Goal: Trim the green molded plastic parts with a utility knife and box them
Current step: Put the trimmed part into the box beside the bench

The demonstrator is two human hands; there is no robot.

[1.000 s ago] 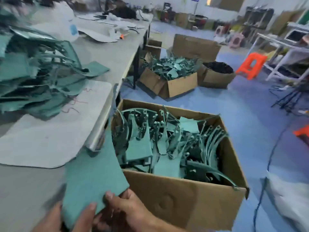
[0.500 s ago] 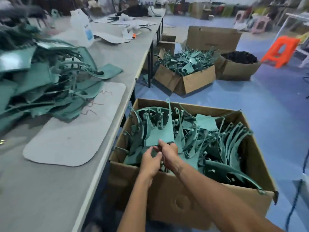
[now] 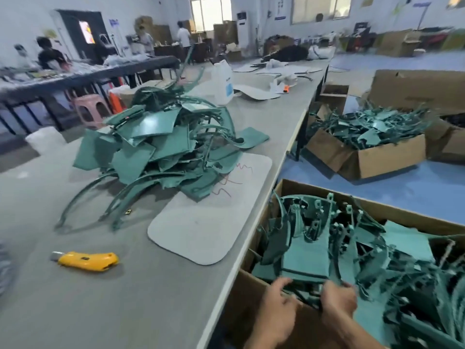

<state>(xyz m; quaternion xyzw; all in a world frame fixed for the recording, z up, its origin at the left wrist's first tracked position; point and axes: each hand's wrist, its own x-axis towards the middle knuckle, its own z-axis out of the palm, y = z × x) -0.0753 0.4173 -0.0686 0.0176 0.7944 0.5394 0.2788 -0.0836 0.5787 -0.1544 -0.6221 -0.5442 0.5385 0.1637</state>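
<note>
Both hands reach into the cardboard box (image 3: 256,293) standing against the table's (image 3: 125,311) right edge. The left hand (image 3: 276,311) and right hand (image 3: 338,302) curl their fingers around the near edge of a green part (image 3: 305,258) at the box's near-left corner. The yellow utility knife (image 3: 88,261) lies on the table near its left edge, beside the pile of green parts (image 3: 156,147).

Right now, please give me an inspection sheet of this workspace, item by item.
Surface: long grey table with a pale mat.
Job's things: yellow utility knife lies on the table, unheld; pile of green parts on it; near box holds green parts.
Clutter: white bottle, scraps farther along.
Hands: left hand and right hand grip a green part in the near box.
Cables: nothing seen.
Surroundings: second box of green parts on blue floor; people at the far benches.
</note>
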